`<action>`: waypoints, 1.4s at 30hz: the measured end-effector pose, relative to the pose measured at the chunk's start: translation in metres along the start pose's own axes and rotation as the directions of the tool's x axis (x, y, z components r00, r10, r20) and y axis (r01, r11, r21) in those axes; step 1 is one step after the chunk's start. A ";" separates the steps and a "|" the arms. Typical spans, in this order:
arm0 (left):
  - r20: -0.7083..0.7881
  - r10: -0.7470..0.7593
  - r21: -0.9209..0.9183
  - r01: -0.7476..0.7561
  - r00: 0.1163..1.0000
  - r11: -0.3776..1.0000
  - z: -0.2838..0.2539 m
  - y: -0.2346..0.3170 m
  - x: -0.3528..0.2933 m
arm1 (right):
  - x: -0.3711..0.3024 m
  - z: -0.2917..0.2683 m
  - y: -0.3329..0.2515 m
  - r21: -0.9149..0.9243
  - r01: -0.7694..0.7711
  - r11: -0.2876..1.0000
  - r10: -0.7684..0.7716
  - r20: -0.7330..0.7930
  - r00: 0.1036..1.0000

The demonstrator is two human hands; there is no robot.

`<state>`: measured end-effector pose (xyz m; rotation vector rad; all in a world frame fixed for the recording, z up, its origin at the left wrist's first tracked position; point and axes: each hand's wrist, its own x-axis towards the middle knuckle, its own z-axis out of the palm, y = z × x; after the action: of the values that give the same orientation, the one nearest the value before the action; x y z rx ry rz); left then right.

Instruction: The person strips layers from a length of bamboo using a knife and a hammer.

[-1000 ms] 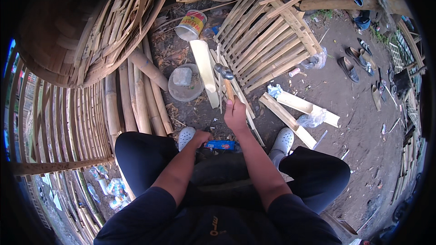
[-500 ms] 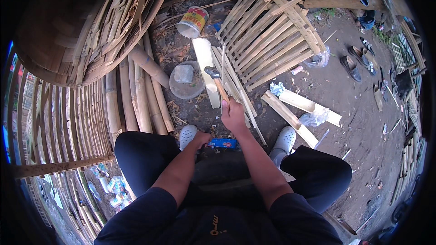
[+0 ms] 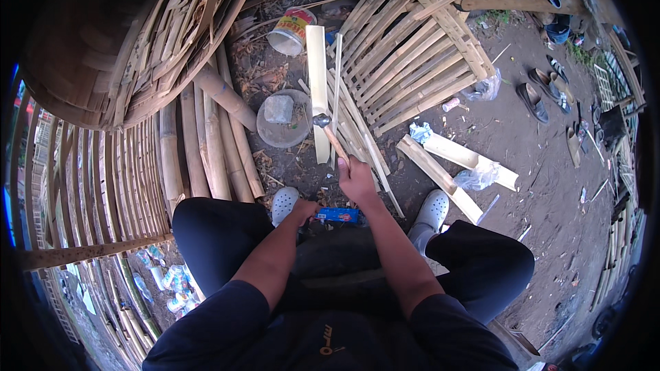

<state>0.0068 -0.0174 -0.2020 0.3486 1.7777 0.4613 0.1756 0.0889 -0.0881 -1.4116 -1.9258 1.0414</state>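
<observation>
My right hand is closed around the wooden handle of a hammer. The handle runs up and to the left from my fist, and the dark metal head sits against a pale bamboo slat.

The slat is long, flat and cream-coloured, with straight edges. It lies roughly upright in view, its far end near a tipped paint can and its near end just ahead of my feet. A thinner strip lies right beside it on the right.

My left hand is low between my knees, at the end of a small blue packet. I cannot tell whether its fingers are closed or apart.

A round grey bowl with a grey stone in it sits on the dirt just left of the slat. Whole bamboo poles lie further left. A woven bamboo panel fans out to the right. Two split bamboo pieces lie on bare ground beyond my right white clog.
</observation>
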 end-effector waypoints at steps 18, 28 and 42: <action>-0.089 0.038 0.102 -0.028 0.995 0.994 -0.024 0.040 -0.029 | -0.035 0.040 0.127 -0.410 -0.305 0.860 0.456 0.347 0.819; -0.049 0.122 0.543 -0.076 0.991 0.836 -0.093 0.125 -0.136 | 0.014 0.052 0.112 -0.279 -0.434 0.857 0.470 0.073 0.880; 0.206 0.143 -0.306 -0.075 0.968 0.949 -0.047 0.186 -0.207 | 0.105 0.200 0.170 0.129 -0.466 0.875 0.475 -0.047 0.879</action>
<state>0.0117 0.0434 0.0735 0.2773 1.4470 0.7295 0.0781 0.1610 -0.3436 -1.8770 -1.4674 1.2662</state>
